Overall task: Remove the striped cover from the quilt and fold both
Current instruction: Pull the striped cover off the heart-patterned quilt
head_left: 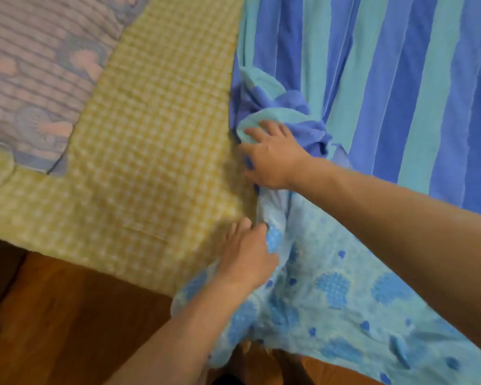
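Observation:
The striped cover (pixel 386 79), in blue and teal bands, lies spread over the right side of the bed, bunched into folds near its left edge. A light blue quilt (pixel 345 301) with darker blue heart patches comes out from under it and hangs over the bed's front edge. My right hand (pixel 272 159) lies on the bunched edge of the striped cover, fingers bent into the cloth. My left hand (pixel 247 254) grips a ridge of the heart-patterned quilt just below. The fingertips of both hands are partly hidden in fabric.
A yellow checked bedspread (pixel 150 140) covers the bed to the left, with a pink and lilac striped panel (pixel 34 73) at the far left. Wooden floor (pixel 53 315) shows below the bed's front edge.

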